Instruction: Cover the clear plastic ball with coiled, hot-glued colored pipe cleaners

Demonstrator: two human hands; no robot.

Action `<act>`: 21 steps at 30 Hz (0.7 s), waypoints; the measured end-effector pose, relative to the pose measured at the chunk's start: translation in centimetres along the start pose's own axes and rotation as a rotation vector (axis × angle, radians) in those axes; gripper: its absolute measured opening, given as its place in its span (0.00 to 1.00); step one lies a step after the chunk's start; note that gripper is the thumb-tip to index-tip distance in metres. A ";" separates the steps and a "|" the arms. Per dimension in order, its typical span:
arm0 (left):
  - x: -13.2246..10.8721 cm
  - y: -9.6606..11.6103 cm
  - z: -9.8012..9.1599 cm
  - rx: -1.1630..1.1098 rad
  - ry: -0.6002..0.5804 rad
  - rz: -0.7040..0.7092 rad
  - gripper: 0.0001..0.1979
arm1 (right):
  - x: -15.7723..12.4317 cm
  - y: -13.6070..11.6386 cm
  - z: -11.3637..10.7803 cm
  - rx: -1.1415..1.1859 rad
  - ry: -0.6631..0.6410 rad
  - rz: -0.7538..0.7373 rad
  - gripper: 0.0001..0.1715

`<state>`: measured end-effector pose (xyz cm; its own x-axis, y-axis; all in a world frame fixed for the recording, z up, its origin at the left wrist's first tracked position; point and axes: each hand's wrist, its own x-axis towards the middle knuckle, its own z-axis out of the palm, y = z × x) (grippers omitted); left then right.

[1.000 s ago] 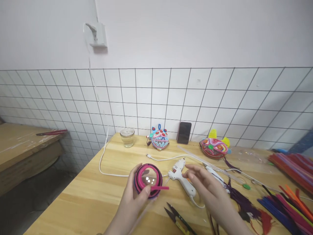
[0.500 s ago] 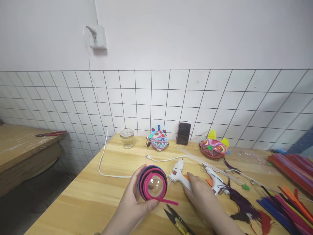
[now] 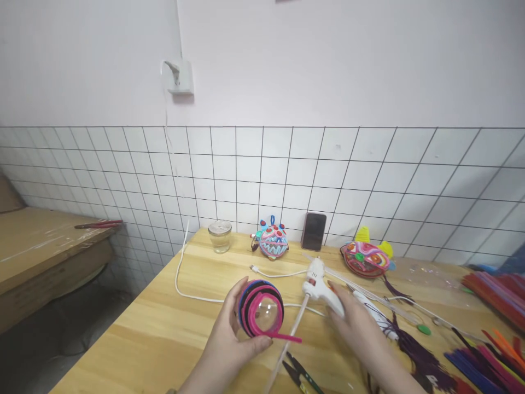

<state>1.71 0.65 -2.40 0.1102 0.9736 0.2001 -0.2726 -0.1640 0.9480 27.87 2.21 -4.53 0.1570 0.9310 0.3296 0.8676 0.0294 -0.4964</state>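
My left hand [image 3: 233, 334] is closed around a clear plastic ball [image 3: 266, 313] wrapped with blue, black and pink pipe cleaner coils. The loose end of the pink pipe cleaner [image 3: 287, 336] sticks out to the right. In my right hand [image 3: 356, 323] is the handle of a white hot glue gun [image 3: 324, 290], its nozzle pointing away toward the wall. A long clear glue stick [image 3: 290, 342] trails from its back end toward me. Thread snips [image 3: 301, 374] lie on the table below, between my hands.
A second glue gun [image 3: 375, 313] lies beyond my right wrist, with purple tassels [image 3: 422, 353] beside it. Pipe cleaners [image 3: 484, 361] lie at right. Along the wall stand a glass jar [image 3: 220, 238], two decorated balls [image 3: 273, 241] [image 3: 365, 258] and a phone [image 3: 314, 231]. A white cable [image 3: 197, 297] crosses the table.
My right hand has lifted the glue gun off the table, and its glue stick now shows. My left hand still holds the ball. The view has shifted slightly left and up.
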 end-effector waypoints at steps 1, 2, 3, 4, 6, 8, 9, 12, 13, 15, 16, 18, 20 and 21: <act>0.1 0.0 -0.2 0.008 -0.001 0.007 0.44 | 0.1 -0.1 -0.5 0.069 0.036 -0.014 0.28; 0.2 0.0 -0.4 0.013 0.002 0.016 0.44 | 0.2 -0.2 -0.9 0.139 0.071 -0.026 0.28; 0.2 0.1 -0.5 0.018 0.009 0.024 0.45 | 0.2 -0.4 -1.3 0.203 0.098 -0.034 0.27; 0.2 0.1 -0.6 0.023 0.017 0.033 0.45 | 0.1 -0.6 -1.7 0.259 0.113 -0.036 0.27; 0.2 0.2 -0.8 0.035 0.025 0.043 0.44 | -0.2 -1.2 -2.3 0.344 0.109 -0.032 0.22; 0.1 0.3 -0.9 0.033 0.029 0.043 0.44 | -0.6 -2.0 -2.8 0.413 0.070 -0.028 0.17; 0.1 0.3 -1.0 0.029 0.030 0.039 0.44 | -0.8 -2.6 -3.0 0.444 0.041 -0.028 0.16; 0.5 0.1 -1.2 -0.012 0.046 0.047 0.42 | -1.3 -4.3 -3.5 0.631 -0.052 -0.010 0.18; 0.7 0.0 -1.3 -0.033 0.061 0.058 0.41 | -1.4 -4.8 -3.6 0.724 -0.086 0.014 0.18; 1.2 -0.3 -1.5 -0.056 0.081 0.084 0.39 | -1.4 -5.4 -3.6 0.864 -0.132 0.078 0.18; 1.4 -0.4 -1.6 -0.052 0.091 0.090 0.38 | -1.4 -5.5 -3.5 0.905 -0.146 0.119 0.18; 1.7 -0.5 -1.8 -0.018 0.112 0.094 0.37 | -1.3 -5.6 -3.3 0.917 -0.175 0.198 0.20; 1.8 -0.4 -1.9 0.021 0.137 0.105 0.37 | -1.5 -5.6 -3.3 0.904 -0.241 0.224 0.21; 1.7 -0.3 -1.9 0.040 0.144 0.113 0.37 | -1.6 -5.7 -3.5 0.891 -0.278 0.211 0.22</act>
<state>0.13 2.69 -2.84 -0.0579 0.9608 0.2712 -0.2367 -0.2771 0.9312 24.35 -0.74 0.55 0.0520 0.9985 0.0173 0.1385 0.0100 -0.9903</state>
